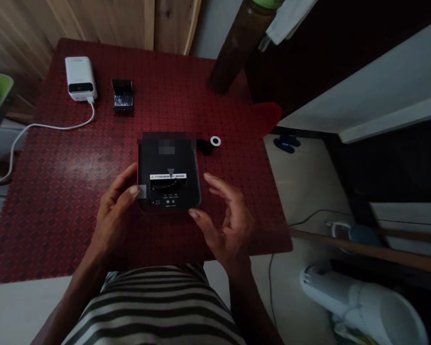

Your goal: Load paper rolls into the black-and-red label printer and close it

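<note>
A black box-shaped device [168, 163] with rounded corners lies on the red patterned table [75, 191]. Its top face carries a white warning label, a dark slot below that, and small printed symbols near the front edge. My left hand [115, 206] grips the device's left side, thumb over a small greyish tab [141, 191] at the front left corner. Beside the right edge, my right hand [226, 215] is open with fingers and thumb apart; the thumb tip is close to the front right corner, and whether it touches I cannot tell.
A white power bank [81, 76] with a plugged-in white cable [57, 127] lies at the back left. Near it is a small black bracket-like piece [122, 96]. Behind the device sits a white ring [215, 141] on something dark. A tall dark bottle [237, 48] stands at the back right.
</note>
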Demonstrator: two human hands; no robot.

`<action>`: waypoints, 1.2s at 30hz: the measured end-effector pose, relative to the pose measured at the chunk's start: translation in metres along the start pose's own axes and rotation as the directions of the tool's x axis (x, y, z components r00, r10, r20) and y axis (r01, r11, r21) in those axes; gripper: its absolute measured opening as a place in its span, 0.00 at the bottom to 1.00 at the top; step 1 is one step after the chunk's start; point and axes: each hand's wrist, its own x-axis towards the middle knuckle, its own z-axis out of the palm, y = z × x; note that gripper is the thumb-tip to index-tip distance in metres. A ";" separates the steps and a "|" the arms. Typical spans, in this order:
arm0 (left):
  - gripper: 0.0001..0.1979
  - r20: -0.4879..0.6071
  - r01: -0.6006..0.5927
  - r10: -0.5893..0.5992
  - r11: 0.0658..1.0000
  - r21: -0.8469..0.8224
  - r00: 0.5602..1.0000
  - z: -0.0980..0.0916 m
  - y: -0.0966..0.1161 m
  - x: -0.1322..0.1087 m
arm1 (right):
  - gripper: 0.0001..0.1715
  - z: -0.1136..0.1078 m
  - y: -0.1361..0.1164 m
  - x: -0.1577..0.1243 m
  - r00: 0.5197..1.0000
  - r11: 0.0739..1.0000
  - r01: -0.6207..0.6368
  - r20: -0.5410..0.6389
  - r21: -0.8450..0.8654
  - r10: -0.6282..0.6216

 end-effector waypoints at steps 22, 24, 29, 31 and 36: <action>0.27 -0.031 0.030 -0.027 0.994 0.104 0.999 0.002 0.013 -0.001 | 0.36 0.047 0.029 -0.042 0.988 0.992 -0.110 0.105 -0.068 0.116; 0.27 -0.034 0.037 -0.034 0.995 0.092 0.999 0.003 0.014 -0.001 | 0.34 0.047 0.029 -0.042 0.988 0.991 -0.113 0.095 -0.067 0.119; 0.28 -0.049 0.044 -0.040 0.996 0.081 0.998 0.007 0.015 -0.002 | 0.31 0.047 0.028 -0.042 0.987 0.991 -0.127 0.092 -0.030 0.130; 0.27 -0.065 0.046 -0.042 0.997 0.068 0.997 0.008 0.015 -0.001 | 0.31 0.049 0.029 -0.042 0.990 0.993 -0.117 0.083 -0.015 0.118; 0.27 -0.077 0.008 -0.004 0.999 0.048 0.997 0.008 0.010 0.002 | 0.37 0.052 0.035 -0.044 0.993 0.995 -0.097 0.067 -0.013 0.097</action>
